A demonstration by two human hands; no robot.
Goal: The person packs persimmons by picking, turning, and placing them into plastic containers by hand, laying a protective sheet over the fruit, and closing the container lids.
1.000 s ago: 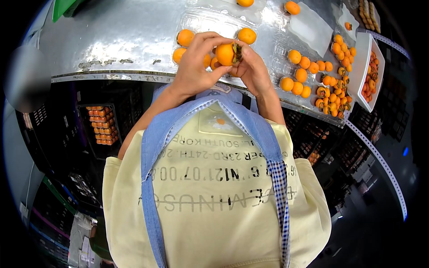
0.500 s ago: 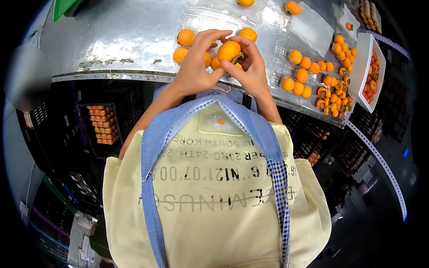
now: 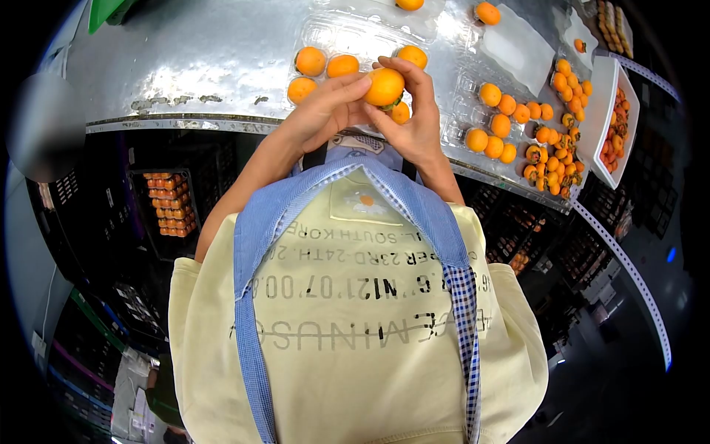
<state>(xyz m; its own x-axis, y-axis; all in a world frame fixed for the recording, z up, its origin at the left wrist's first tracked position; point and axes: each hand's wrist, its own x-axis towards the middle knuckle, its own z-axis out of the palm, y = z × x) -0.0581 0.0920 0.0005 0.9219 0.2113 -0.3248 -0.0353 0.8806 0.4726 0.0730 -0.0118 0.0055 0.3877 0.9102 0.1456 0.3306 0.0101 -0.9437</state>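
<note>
While a slatted black crate (image 3: 159, 172) held stacked orange fruit at the left, a green plastic container (image 3: 105, 13) sat farther right on the scuffed, shiny metal table (image 3: 200, 63). Next came a clear, ridged plastic tray (image 3: 355, 31), with round, smooth persimmons (image 3: 310, 61) in it. Over its near side, the left hand (image 3: 325, 111) had its fingertips against a glossy persimmon (image 3: 384, 87), while the right hand (image 3: 416, 133) cupped the other side with curved, parted fingers; the fruit's leafy cap faced down. Rightward, another clear tray (image 3: 463, 87) held persimmons, near a loose heap (image 3: 551, 166) of them. Beyond stood a white box (image 3: 596, 122) of redder fruit.
</note>
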